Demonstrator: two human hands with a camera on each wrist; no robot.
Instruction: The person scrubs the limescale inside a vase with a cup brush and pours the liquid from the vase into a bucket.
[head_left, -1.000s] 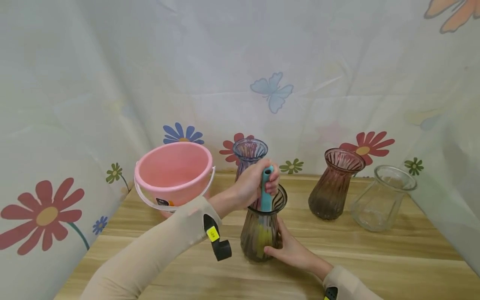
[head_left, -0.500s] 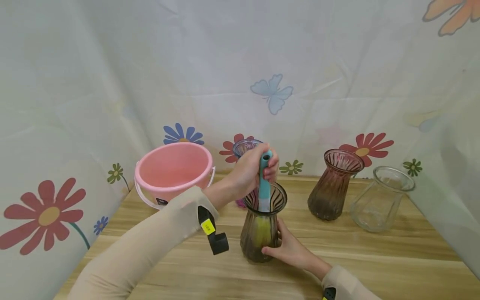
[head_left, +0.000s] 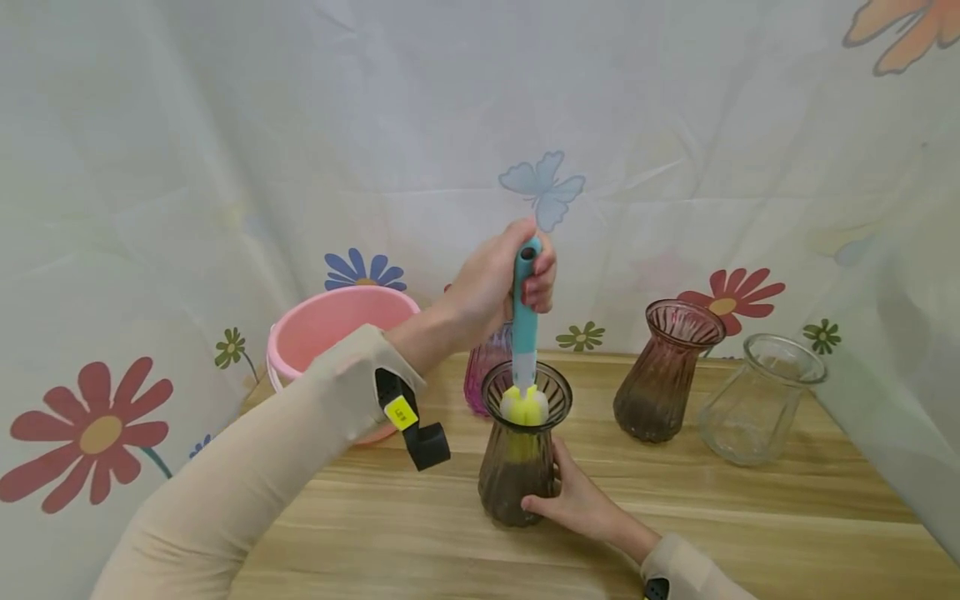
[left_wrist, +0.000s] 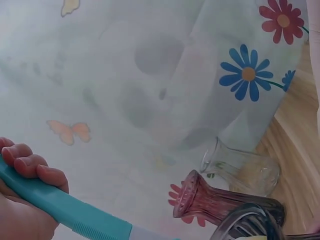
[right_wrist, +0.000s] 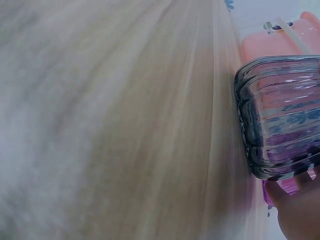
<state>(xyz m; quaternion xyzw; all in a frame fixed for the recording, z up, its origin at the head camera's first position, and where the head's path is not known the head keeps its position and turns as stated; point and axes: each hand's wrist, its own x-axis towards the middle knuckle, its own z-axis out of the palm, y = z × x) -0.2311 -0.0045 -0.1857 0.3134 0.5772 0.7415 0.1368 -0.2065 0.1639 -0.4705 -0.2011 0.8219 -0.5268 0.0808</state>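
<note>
My left hand [head_left: 491, 283] grips the teal handle of a bottle brush [head_left: 527, 321] above a dark grey ribbed glass vase [head_left: 497, 479]. The brush's yellow and white sponge head [head_left: 525, 407] sits in the flared mouth, its lower part showing through the glass. In the left wrist view, the fingers curl round the brush handle [left_wrist: 75, 212]. Low on the vase's right side, my right hand [head_left: 583, 500] holds it, thumb at the front. The right wrist view shows the vase base [right_wrist: 250, 120] standing on the wood, with fingers [right_wrist: 280, 197] at its side.
Behind the left forearm stands a pink bucket [head_left: 341, 293], partly covered. A purple-pink vase [head_left: 478, 375] is just behind the grey one. Towards the right are a red-brown vase [head_left: 660, 387] and a clear vase [head_left: 750, 412]. Flower-printed sheeting [head_left: 420, 167] walls in the wooden table [head_left: 420, 550].
My left hand has risen steadily, drawing the bottle brush up so its sponge head now shows at the vase's mouth. My right hand and the grey vase have stayed in place.
</note>
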